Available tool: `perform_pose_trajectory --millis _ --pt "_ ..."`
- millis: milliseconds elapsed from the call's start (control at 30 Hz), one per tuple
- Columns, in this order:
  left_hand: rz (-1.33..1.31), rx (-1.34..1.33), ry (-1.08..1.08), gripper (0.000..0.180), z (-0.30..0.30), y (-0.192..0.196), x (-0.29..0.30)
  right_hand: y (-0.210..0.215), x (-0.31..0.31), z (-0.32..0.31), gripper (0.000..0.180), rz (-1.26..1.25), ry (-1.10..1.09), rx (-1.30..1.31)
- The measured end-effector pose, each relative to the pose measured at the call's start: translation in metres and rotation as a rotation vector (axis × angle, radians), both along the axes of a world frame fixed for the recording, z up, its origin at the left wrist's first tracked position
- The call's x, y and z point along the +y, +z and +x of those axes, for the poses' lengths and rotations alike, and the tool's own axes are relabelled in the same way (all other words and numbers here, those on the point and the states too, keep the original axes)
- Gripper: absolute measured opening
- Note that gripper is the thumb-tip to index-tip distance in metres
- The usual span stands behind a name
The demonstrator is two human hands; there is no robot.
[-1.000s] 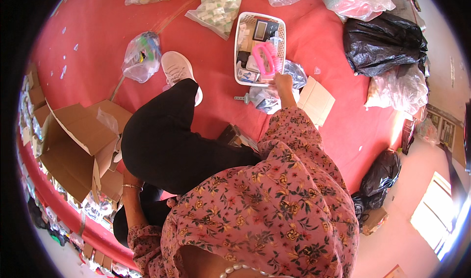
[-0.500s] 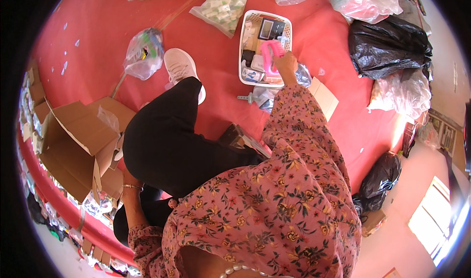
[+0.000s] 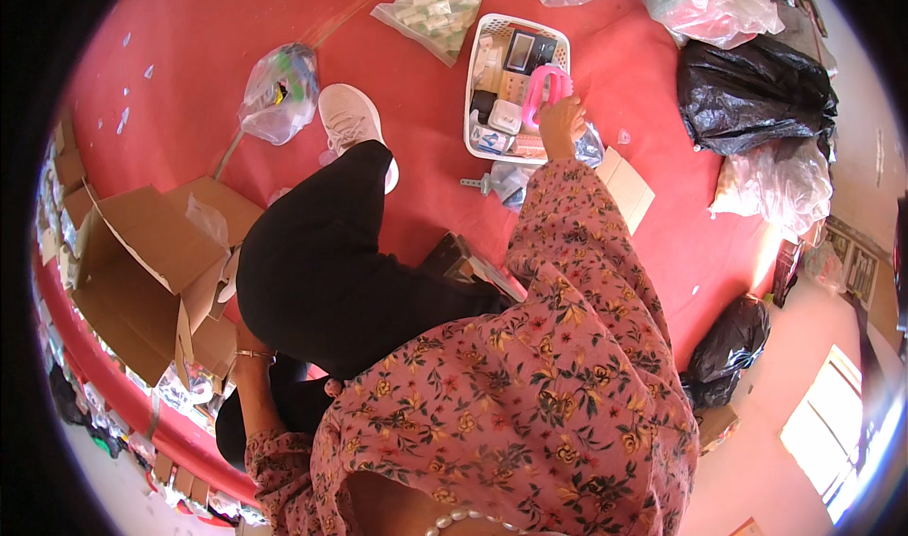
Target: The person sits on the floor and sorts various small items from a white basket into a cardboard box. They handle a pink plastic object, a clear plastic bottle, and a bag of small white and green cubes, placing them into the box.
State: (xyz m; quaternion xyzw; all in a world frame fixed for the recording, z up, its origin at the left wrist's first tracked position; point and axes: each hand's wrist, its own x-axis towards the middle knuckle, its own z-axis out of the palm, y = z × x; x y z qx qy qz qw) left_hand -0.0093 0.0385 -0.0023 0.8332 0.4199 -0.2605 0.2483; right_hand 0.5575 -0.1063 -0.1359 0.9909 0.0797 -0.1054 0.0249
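Note:
My right hand (image 3: 562,120) is at the near right corner of a white plastic basket (image 3: 470,82). Its fingers are closed at the near end of a pink, loop-handled brush (image 3: 547,89). That brush lies over the basket's contents: a dark device with a grey screen (image 3: 519,52), a white case (image 3: 505,116) and several small packs. My left hand (image 3: 248,337), with a bracelet at its wrist, is down beside an open cardboard box (image 3: 128,290). My knee and the box flaps hide its fingers.
Clear bags (image 3: 279,96) and a bag of green-and-white pieces (image 3: 435,11) lie on the red floor covering (image 3: 397,238). Black plastic bags (image 3: 757,91) are piled at the right. A cardboard piece (image 3: 624,191) lies near my right forearm; a dark box (image 3: 454,257) sits by my leg.
The pink brush has shifted right and turned in the basket, uncovering the white case. My right hand has moved slightly right with it. My left arm stays in place.

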Motion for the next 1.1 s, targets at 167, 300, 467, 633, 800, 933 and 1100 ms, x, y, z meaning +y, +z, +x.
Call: perform_pose_trajectory --millis 167,300,467,633,800,933,1100 --pt "-0.017 0.022 0.005 0.037 0.000 0.003 -0.001 -0.008 0.010 0.006 0.049 -0.043 0.073 -0.025" --pt "-0.062 0.070 0.038 0.038 0.005 0.007 0.000 -0.002 0.034 -0.002 0.042 -0.168 0.650 0.007" --pt "-0.061 0.006 0.083 0.040 0.005 0.001 0.003 -0.023 0.037 -0.038 0.041 -0.274 1.070 0.029" --pt "0.032 -0.073 -0.026 0.041 -0.006 -0.006 0.000 -0.029 0.046 -0.039 0.028 -0.417 0.988 0.232" --pt "0.053 -0.121 -0.012 0.043 0.000 0.000 -0.003 -0.043 0.025 -0.041 0.021 -0.212 1.017 0.152" --pt "0.041 -0.107 -0.010 0.042 0.002 -0.001 -0.002 -0.033 0.019 -0.031 0.017 -0.034 0.994 0.220" --pt "0.034 -0.077 -0.007 0.040 -0.001 0.001 -0.002 0.016 0.034 -0.007 0.023 0.081 0.289 0.083"
